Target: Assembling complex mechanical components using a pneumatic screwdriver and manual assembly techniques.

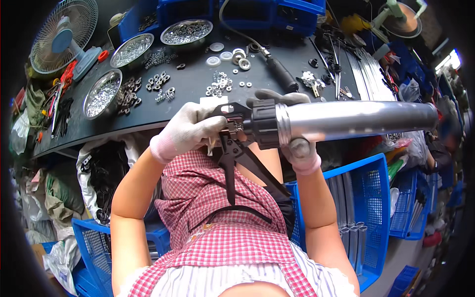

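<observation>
A grease gun with a silver barrel (356,119), a ribbed black collar and two black trigger levers (242,168) lies across in front of me, above my lap. My left hand (190,128), in a pale knit glove, is closed on the black head (231,116) at its left end. Fingers and thumb pinch near a small spring there; the exact piece under them is hidden. Gloved too, my right hand (302,152) wraps around the barrel beside the collar, its thumb below and its fingers showing behind. The levers hang downward, spread apart.
On the dark bench stand metal bowls (187,33) of small parts, with loose nuts and springs (161,81) nearby. A black-handled air tool (282,72) on a hose lies behind the gun. Blue baskets (378,218) with metal tubes flank me. A fan (62,39) stands far left.
</observation>
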A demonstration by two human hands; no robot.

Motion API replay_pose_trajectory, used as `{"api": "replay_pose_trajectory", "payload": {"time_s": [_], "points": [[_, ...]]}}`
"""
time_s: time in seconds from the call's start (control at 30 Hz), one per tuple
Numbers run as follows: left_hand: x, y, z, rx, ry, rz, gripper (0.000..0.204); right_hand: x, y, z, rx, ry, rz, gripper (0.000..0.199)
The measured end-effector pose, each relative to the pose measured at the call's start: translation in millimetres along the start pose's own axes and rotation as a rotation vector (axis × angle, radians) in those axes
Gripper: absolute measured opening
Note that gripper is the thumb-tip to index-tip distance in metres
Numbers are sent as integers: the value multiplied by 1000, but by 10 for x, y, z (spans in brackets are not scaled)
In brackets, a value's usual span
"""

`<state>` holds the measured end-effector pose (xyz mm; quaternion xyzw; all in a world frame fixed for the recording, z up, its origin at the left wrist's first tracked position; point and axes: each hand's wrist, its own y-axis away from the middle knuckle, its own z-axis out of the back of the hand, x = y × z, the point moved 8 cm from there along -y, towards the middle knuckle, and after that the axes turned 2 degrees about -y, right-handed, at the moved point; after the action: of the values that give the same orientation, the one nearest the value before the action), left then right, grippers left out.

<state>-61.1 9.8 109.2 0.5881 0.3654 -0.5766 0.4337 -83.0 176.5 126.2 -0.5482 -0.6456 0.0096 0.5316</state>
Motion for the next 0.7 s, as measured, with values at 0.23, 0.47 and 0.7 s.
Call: {"api": "replay_pose_trajectory", "payload": {"time_s": [0.23,0.47,0.7], "points": [[198,-39,-179,51,137,41,33,-74,-2,210,160,222,56,83],[72,-141,46,-74,-520,-33,41,-119,79,336,17,225,-48,81],[-775,-227,-519,-298,-1122,-752,101,-195,54,318,-248,141,-62,71]]}}
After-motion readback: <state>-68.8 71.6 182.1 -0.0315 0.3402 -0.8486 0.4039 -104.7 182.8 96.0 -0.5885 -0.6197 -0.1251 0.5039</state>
